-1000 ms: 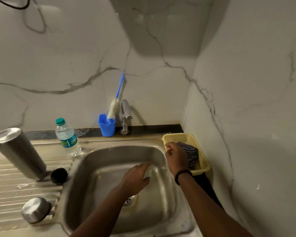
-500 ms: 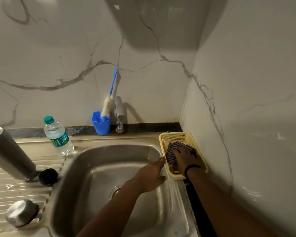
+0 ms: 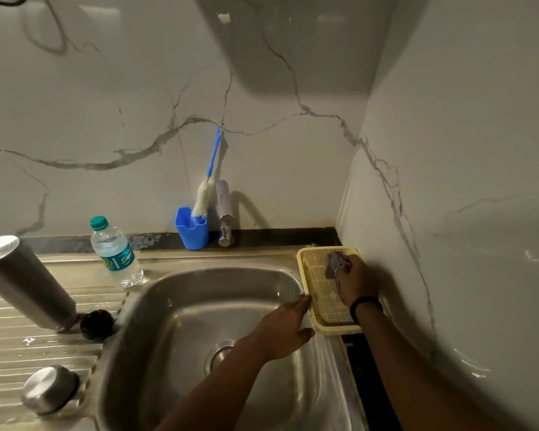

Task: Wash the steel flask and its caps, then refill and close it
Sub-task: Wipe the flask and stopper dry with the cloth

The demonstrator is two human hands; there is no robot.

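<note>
on the ribbed drainboard left of the sink (image 3: 143,306), a steel flask (image 3: 25,283) stands mouth down, with its black inner cap (image 3: 96,324) just beside it and the steel outer cap (image 3: 49,388) nearer the viewer. across the basin, a person's right hand (image 3: 357,279), arm outstretched, curls round a checked cloth (image 3: 335,262) in a yellow mesh basket (image 3: 321,293). the left hand (image 3: 282,329), fingers straight, rests flat at the basket's edge. a water bottle (image 3: 115,251), blue holder (image 3: 190,228) and brush (image 3: 204,194) line the marble wall.

Black wristband (image 3: 365,307), bare forearms.
</note>
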